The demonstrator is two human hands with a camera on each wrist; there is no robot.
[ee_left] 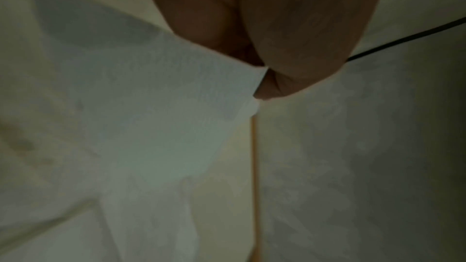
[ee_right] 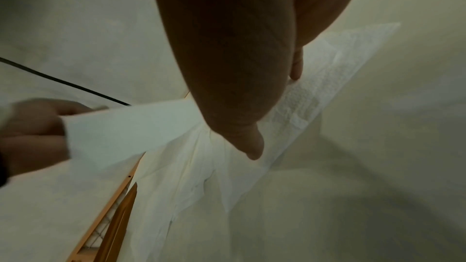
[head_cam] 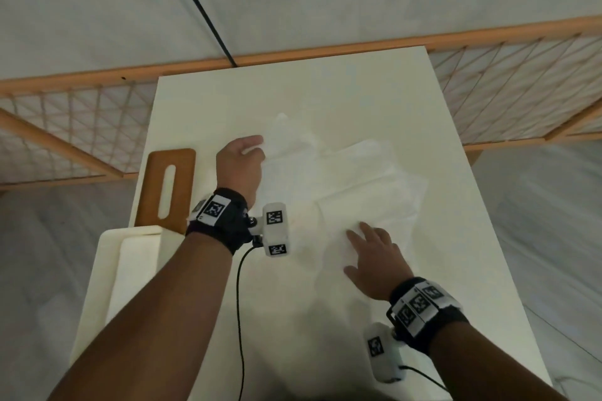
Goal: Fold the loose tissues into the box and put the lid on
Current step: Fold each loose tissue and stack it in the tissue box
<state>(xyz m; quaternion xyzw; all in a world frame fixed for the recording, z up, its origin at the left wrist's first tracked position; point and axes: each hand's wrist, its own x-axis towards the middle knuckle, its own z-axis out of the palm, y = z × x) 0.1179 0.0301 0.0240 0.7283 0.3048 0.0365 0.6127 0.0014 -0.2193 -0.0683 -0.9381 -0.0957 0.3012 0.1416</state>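
Observation:
Several loose white tissues (head_cam: 355,179) lie spread and overlapping on the white table (head_cam: 293,91). My left hand (head_cam: 242,161) pinches the left edge of one tissue (ee_left: 156,107) between thumb and fingers and lifts it; in the right wrist view this hand (ee_right: 30,132) holds the raised sheet (ee_right: 126,127). My right hand (head_cam: 374,257) lies flat with straight fingers, pressing the near part of the tissues (ee_right: 297,107). A white box (head_cam: 130,273) sits at the table's left, near me. The brown wooden lid (head_cam: 167,187) with its slot stands behind the box.
A wooden rail with rope netting (head_cam: 65,114) runs behind and beside the table. A black cord (head_cam: 198,6) crosses the pale cloth behind. A cable (head_cam: 239,319) hangs from my left wrist camera. Bare table surface lies near me (head_cam: 293,352).

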